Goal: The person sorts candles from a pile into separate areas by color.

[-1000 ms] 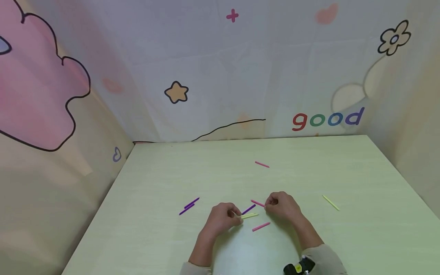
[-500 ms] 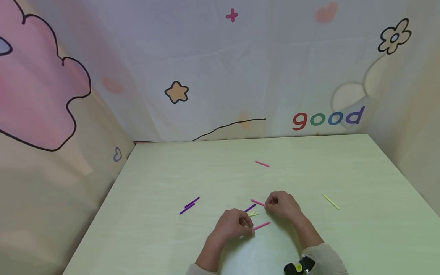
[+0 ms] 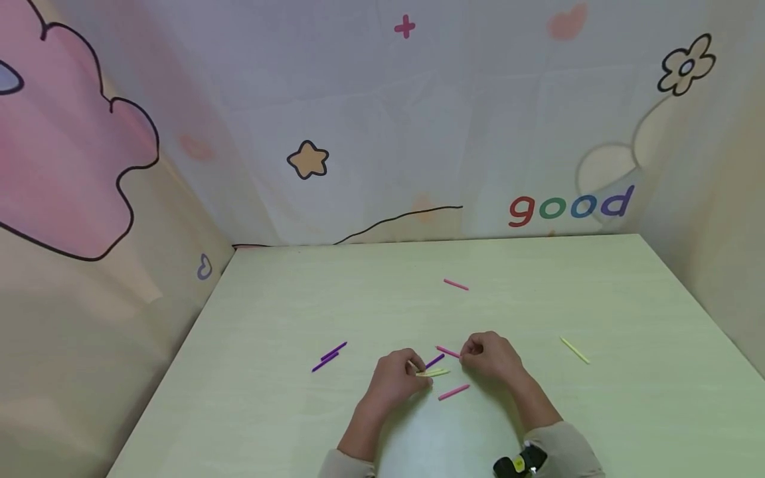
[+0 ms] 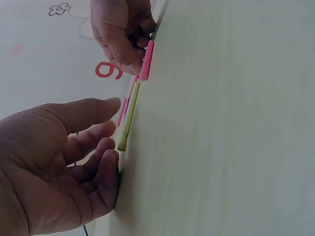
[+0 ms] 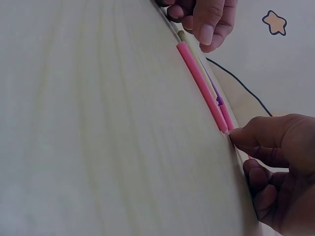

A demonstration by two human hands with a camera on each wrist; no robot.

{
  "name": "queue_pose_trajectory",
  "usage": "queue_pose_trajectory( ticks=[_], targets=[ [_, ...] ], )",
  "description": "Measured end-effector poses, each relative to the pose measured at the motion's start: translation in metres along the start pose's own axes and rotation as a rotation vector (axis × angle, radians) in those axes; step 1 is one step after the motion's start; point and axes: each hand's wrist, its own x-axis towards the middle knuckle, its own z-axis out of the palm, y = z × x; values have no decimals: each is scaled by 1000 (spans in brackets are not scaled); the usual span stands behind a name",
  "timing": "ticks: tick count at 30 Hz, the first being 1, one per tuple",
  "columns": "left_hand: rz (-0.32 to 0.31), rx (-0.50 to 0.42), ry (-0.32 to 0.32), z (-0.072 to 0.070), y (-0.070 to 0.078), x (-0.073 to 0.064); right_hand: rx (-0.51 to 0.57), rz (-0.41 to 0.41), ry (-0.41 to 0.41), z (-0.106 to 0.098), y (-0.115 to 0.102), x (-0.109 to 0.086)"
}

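Pale green all across the tabletop (image 3: 239, 425), faint yellowish streaks running through it like wood grain! Bright, solid pink on the pink stick (image 3: 447, 352), same colour on two others; light yellow-green on the yellow-green sticks (image 3: 575, 350); deep violet on the purple sticks (image 3: 334, 351). Up to the backdrop (image 3: 382, 99), whitish-lilac shading into beige, and there's a big pink shape (image 3: 66, 146) in thick black outline! An orange star (image 3: 307, 159), outlined black too; a beige flower (image 3: 686, 65), black-edged; a pink plus (image 3: 404, 27); a salmon heart (image 3: 568, 22). And the lettering (image 3: 572, 206): red, green, blue, purple!
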Motion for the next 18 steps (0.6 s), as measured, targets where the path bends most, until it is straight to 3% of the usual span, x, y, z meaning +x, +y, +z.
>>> queue_pose_trajectory(
  ticks=[8,18],
  targets=[
    [-32,17,91,1,-6,10,1,1,10,-1,0,-1],
    [-57,57,108,0,-3,14,0,-2,11,-1,-2,-1]
  ],
)
